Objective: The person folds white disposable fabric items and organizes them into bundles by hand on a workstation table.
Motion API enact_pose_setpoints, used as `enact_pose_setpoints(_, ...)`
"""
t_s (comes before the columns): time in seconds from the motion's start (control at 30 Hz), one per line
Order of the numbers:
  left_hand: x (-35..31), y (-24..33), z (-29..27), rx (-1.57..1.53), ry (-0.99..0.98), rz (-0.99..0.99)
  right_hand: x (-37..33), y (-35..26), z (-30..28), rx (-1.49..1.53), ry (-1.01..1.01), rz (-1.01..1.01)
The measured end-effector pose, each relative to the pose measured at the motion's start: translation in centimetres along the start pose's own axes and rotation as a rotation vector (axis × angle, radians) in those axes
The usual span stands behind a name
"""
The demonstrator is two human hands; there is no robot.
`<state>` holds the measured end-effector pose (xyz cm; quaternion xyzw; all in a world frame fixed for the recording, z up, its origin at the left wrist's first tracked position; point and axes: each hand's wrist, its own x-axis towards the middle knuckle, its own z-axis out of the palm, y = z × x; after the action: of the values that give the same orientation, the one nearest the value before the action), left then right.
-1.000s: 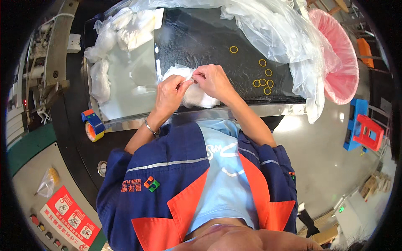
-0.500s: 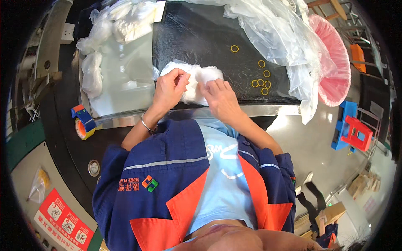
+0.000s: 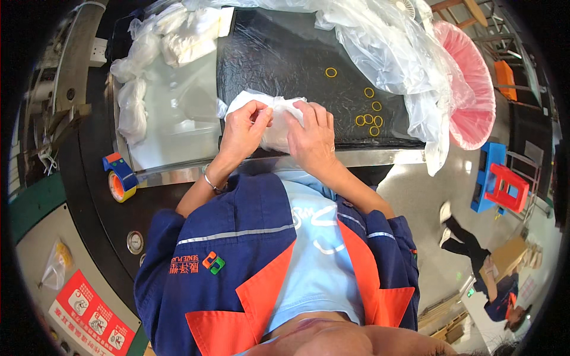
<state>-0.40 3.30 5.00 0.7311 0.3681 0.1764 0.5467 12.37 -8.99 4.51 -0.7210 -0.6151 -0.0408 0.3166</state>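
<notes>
A folded white, translucent plastic bag bundle [image 3: 276,137] lies near the front edge of the black-covered work surface [image 3: 279,53]. My left hand [image 3: 242,129] is closed at its left side, thumb and forefinger pinching the thin film near the top. On the other side my right hand [image 3: 314,135] bends its fingers over the bundle and grips it, with the thumb toward the middle. Both hands partly hide the bundle. Several yellow rubber bands [image 3: 369,121] lie on the black sheet to the right of my right hand.
Clear plastic film [image 3: 386,53] is heaped along the right side, beside a pink plastic-covered round form [image 3: 466,86]. Bundled white bags [image 3: 187,41] lie at the far left. A tape dispenser [image 3: 120,178] sits left of the metal edge. Another person [image 3: 481,261] carries a carton at lower right.
My right hand has turned more upright, its fingers shifting slightly over the bundle. My left hand stays pinched in nearly the same place. The other person has moved to the right.
</notes>
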Motion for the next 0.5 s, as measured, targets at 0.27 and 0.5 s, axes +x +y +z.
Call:
enact_pose_setpoints(0.27, 0.1, -1.5, -0.1, -0.260, -0.100, -0.164, 1.6, 1.5, 1.1, 0.092, 0.018, 0.020)
enact_pose_setpoints(0.5, 0.2, -0.5, -0.2, -0.309, -0.103, -0.228, 4.2, 4.7, 2.8, 0.307, -0.242, 0.043)
